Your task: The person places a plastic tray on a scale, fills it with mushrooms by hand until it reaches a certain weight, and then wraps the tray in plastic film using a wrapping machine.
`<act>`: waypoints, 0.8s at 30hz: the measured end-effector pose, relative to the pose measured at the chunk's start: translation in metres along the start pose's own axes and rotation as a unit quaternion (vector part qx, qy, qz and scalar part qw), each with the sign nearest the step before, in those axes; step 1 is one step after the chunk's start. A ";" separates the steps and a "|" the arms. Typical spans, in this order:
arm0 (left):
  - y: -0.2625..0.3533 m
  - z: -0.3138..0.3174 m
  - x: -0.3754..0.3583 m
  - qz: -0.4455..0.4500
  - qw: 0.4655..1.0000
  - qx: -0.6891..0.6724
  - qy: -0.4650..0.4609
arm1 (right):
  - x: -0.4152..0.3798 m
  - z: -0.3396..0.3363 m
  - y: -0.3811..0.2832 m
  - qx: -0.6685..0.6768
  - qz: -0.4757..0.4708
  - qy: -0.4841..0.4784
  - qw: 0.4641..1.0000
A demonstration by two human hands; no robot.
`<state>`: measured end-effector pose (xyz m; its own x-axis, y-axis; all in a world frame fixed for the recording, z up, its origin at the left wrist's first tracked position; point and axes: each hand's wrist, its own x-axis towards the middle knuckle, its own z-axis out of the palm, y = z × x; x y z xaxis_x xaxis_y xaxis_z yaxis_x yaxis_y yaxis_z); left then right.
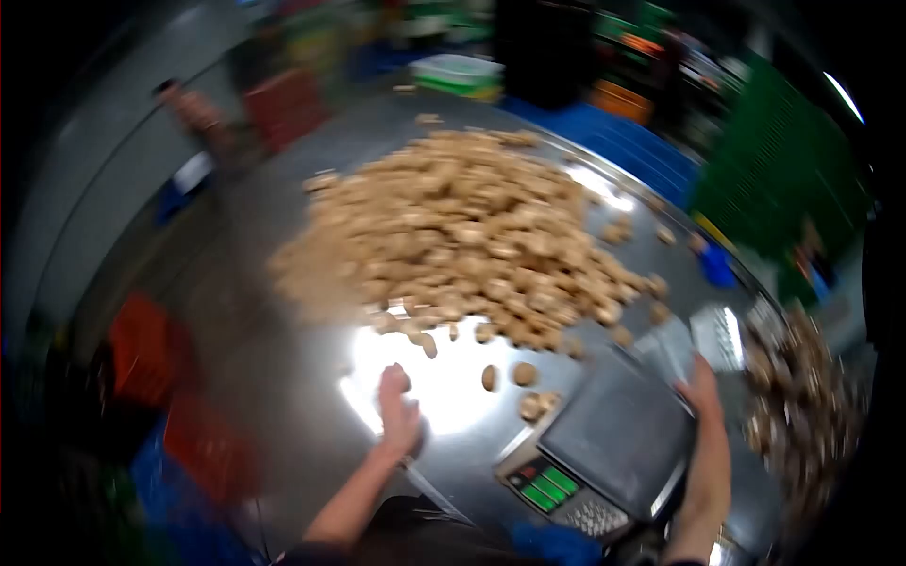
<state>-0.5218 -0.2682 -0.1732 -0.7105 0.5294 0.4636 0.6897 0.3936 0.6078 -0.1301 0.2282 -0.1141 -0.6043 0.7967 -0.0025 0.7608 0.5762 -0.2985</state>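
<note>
Blurred by motion, my left hand (400, 415) hovers over the metal table (311, 424), in front of a large heap of tan, rounded pieces that look like potatoes (472, 226). Whether its fingers hold anything is hard to make out. At the right, my right hand (698, 385) grips the edge of a clear plastic tray (665, 347) beyond the weighing scale (618, 424). The scale has a dark, bare plate and a green lit display. A few loose pieces (531, 406) lie beside it, on its left.
Another clear tray (717, 337) and a pile of brownish items (802, 396) are at the right. Red crates (142, 349) stand on the floor at the left. A white-green tub (457, 75) sits at the far edge, near a blue surface (604, 137). A green panel (783, 160) rises behind.
</note>
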 end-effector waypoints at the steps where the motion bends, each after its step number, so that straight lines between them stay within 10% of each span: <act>1: 0.021 -0.005 0.009 -0.034 0.999 -0.018 0.022 | 0.002 0.004 0.015 0.014 0.010 0.010 1.000; 4: 0.040 -0.027 0.010 -0.069 0.996 -0.055 -0.026 | 0.009 -0.010 0.027 0.001 0.117 0.028 0.993; 7: 0.068 -0.041 0.021 -0.158 0.972 -0.158 -0.077 | 0.003 -0.039 -0.036 0.098 -0.005 0.289 0.952; 13: 0.087 -0.048 0.033 -0.332 0.718 -0.568 -0.226 | -0.091 -0.038 -0.290 0.471 -0.036 -0.203 0.858; 16: 0.082 -0.082 0.029 -0.359 0.696 -0.472 -0.404 | -0.119 0.018 -0.330 0.482 -0.070 -0.388 0.782; 24: 0.025 -0.084 -0.030 -0.563 0.689 -0.359 -0.282 | -0.195 0.125 -0.362 0.483 0.154 -0.363 0.782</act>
<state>-0.4952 -0.3368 -0.1179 -0.4324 0.4800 -0.7633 -0.6440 0.4282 0.6340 -0.3174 -0.1583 -0.1252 -0.6701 0.3543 -0.6523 0.5748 -0.3084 -0.7580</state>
